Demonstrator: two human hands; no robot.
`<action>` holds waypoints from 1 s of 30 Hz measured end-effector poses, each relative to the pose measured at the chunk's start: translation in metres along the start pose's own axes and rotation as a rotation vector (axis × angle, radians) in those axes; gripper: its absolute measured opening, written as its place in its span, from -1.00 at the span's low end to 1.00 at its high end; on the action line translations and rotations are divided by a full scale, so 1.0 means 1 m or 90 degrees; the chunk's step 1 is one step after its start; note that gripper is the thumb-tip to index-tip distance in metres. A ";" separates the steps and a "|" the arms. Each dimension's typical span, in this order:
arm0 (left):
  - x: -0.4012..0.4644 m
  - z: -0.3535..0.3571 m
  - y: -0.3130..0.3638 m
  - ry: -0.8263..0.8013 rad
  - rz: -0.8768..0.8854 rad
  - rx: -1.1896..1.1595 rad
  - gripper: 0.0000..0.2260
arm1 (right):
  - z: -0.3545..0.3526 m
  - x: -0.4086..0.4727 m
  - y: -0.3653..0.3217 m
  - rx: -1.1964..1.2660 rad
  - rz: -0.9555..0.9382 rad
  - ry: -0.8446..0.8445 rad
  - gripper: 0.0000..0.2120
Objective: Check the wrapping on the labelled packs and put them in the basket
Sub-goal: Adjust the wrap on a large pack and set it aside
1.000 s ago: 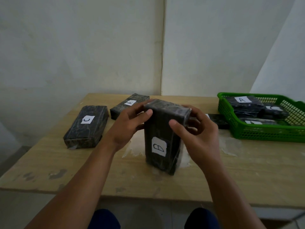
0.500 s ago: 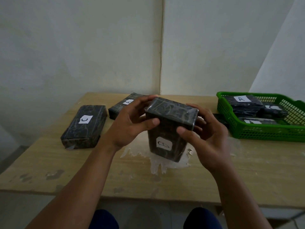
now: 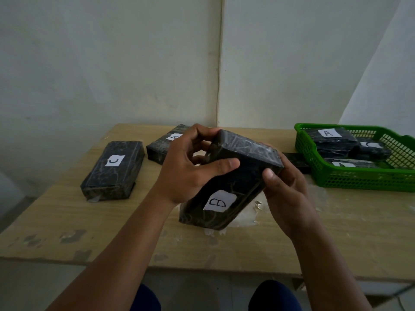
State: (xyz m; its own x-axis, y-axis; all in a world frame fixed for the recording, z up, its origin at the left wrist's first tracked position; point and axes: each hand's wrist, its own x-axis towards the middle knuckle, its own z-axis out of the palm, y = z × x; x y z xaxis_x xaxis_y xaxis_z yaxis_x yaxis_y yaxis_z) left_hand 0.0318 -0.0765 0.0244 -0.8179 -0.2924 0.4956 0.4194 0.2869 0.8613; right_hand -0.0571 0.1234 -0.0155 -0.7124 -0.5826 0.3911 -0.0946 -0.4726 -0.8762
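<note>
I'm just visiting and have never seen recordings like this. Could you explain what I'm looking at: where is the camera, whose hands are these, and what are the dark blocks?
There is no robot here. A person wears a camera on the head, so you look down along their arms. The left hand and right hand both grip a dark wrapped pack labelled B, tilted over the wooden table. On the table lie a pack labelled C and, behind the left hand, a pack labelled A. At the right stands a green basket that already holds several labelled packs. Another dark object beside the basket is mostly hidden.
</note>
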 end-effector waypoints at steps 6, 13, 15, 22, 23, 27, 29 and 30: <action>0.002 0.004 -0.010 0.120 -0.106 -0.101 -0.54 | 0.009 0.000 0.006 -0.144 0.102 0.050 -0.54; 0.010 -0.007 -0.023 0.080 -0.270 -0.077 -0.38 | 0.022 0.000 0.017 -0.163 0.226 0.108 -0.48; 0.004 -0.010 -0.025 -0.021 -0.333 -0.045 -0.31 | 0.021 0.007 0.014 -0.106 0.261 0.156 -0.47; -0.008 0.000 -0.027 -0.049 -0.435 -0.068 -0.38 | 0.011 0.018 0.008 -0.100 0.346 0.140 -0.28; -0.005 0.001 -0.028 -0.027 -0.440 -0.084 -0.38 | 0.009 0.014 0.007 -0.113 0.362 0.091 -0.29; 0.000 -0.006 -0.033 -0.024 -0.442 -0.122 -0.45 | 0.004 0.007 0.004 -0.117 0.368 0.033 -0.35; -0.001 -0.011 -0.032 -0.108 -0.453 -0.143 -0.48 | 0.003 0.012 0.003 -0.094 0.372 0.075 -0.37; -0.001 -0.013 -0.031 -0.136 -0.458 -0.157 -0.51 | 0.003 0.015 0.002 -0.092 0.378 0.088 -0.39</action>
State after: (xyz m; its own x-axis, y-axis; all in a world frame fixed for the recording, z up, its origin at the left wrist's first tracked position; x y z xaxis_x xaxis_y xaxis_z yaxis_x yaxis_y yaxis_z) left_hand 0.0249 -0.0969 -0.0009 -0.9691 -0.1403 -0.2028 -0.1861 -0.1238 0.9747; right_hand -0.0658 0.1113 -0.0100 -0.7549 -0.6227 -0.2056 0.2590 0.0049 -0.9659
